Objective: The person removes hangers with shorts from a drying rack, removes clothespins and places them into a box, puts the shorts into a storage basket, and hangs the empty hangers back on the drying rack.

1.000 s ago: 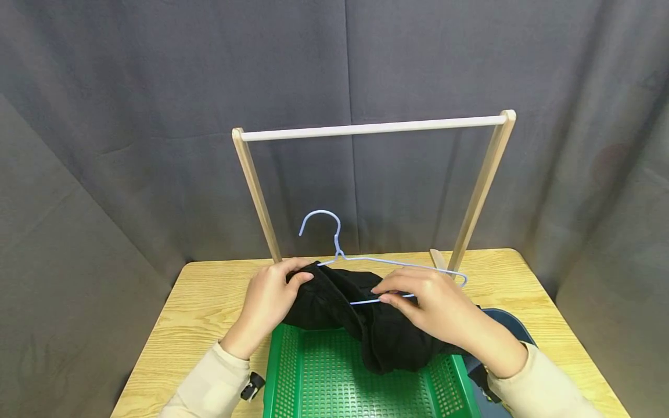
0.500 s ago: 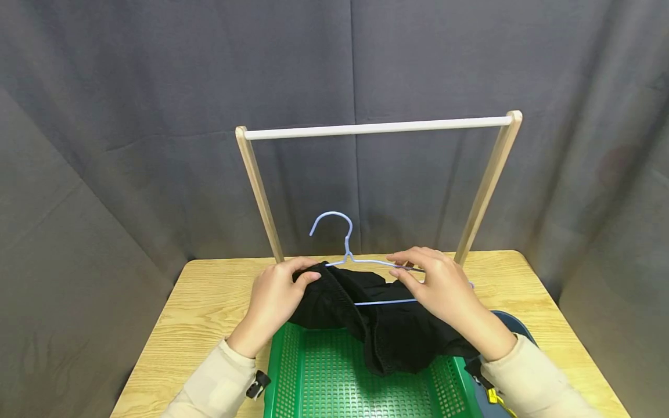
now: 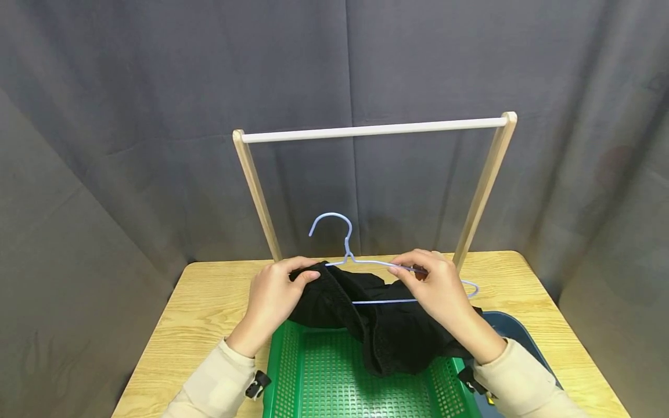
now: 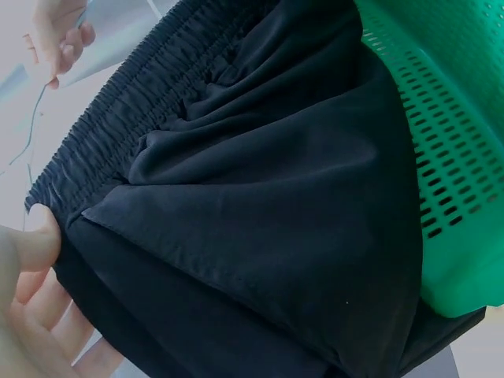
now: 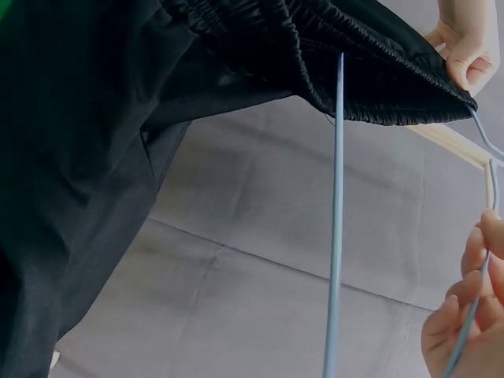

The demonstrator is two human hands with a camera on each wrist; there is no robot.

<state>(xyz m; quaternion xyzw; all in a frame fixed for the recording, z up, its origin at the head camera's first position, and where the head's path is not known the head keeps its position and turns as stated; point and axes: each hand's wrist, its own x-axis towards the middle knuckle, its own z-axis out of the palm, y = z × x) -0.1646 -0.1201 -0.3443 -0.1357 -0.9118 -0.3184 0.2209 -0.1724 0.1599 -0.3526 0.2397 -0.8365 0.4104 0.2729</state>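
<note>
Black pants (image 3: 399,342) with a gathered elastic waistband (image 4: 134,94) hang over the basket, their waist edge raised. A light-blue wire hanger (image 3: 348,241) stands with its hook up, its left side inside the waistband. My left hand (image 3: 275,293) pinches the waistband at the left, thumb in front, right where the hanger's shoulder enters the cloth. At the right, my right hand (image 3: 434,281) pinches the hanger's upper wire between thumb and fingers. The hanger's right end shows beyond this hand, outside the pants. In the right wrist view the lower bar (image 5: 336,205) runs into the waist opening.
A green perforated basket (image 3: 284,377) stands below the pants on the wooden table (image 3: 204,307). Behind rises a wooden rack with a white rail (image 3: 373,130). A dark blue bin (image 3: 522,334) sits at the right, partly behind my right sleeve. Grey curtains surround the table.
My right hand has moved up from the hanger's lower bar to its upper wire. The hanger has shifted slightly right, and my left hand keeps its hold on the waistband.
</note>
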